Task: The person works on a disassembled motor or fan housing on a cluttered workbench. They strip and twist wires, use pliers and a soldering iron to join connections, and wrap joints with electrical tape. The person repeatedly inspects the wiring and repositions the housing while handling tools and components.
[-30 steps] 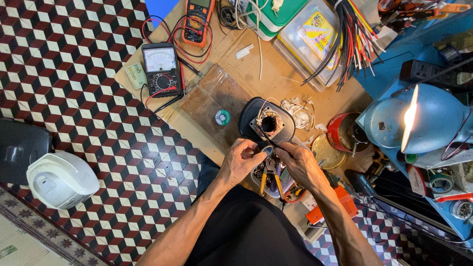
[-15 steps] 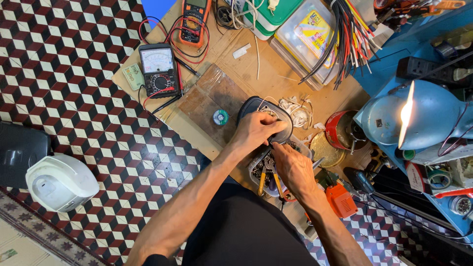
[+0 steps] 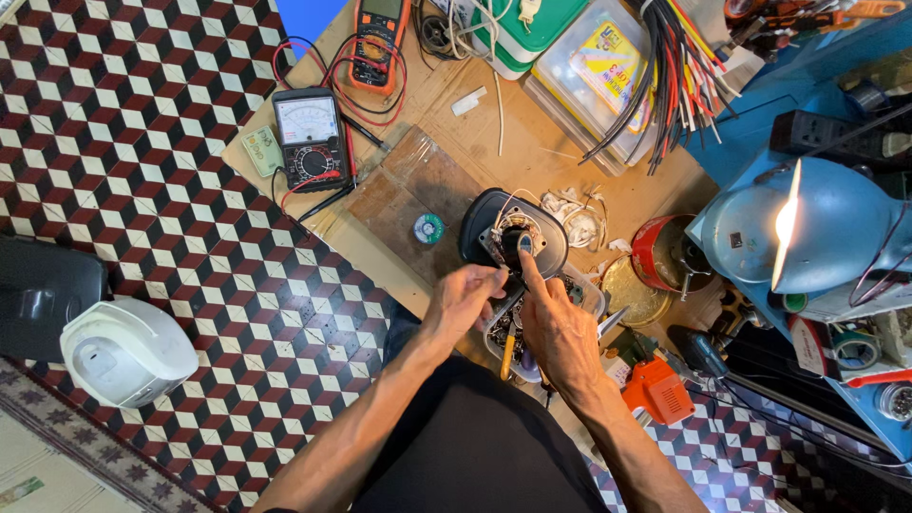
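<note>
A black oval housing (image 3: 484,220) with an open round hole and exposed wiring stands on the low wooden board (image 3: 532,157). My left hand (image 3: 464,298) sits at the housing's near edge, thumb and fingers pinched on something too small to make out. My right hand (image 3: 556,328) is beside it, with the index finger stretched up into the housing's opening. Under both hands lies a small tray of tools (image 3: 508,344) with a yellow-handled tool in it.
An analogue meter (image 3: 310,139) and an orange multimeter (image 3: 377,38) lie at the board's far left. A clear box (image 3: 608,71), a bundle of coloured wires (image 3: 670,76), a red tin (image 3: 657,249), a lit blue lamp (image 3: 798,233) and a white appliance (image 3: 126,350) surround the spot.
My left hand has drawn back from the top of the housing to its near edge. My right index finger has moved up into the opening.
</note>
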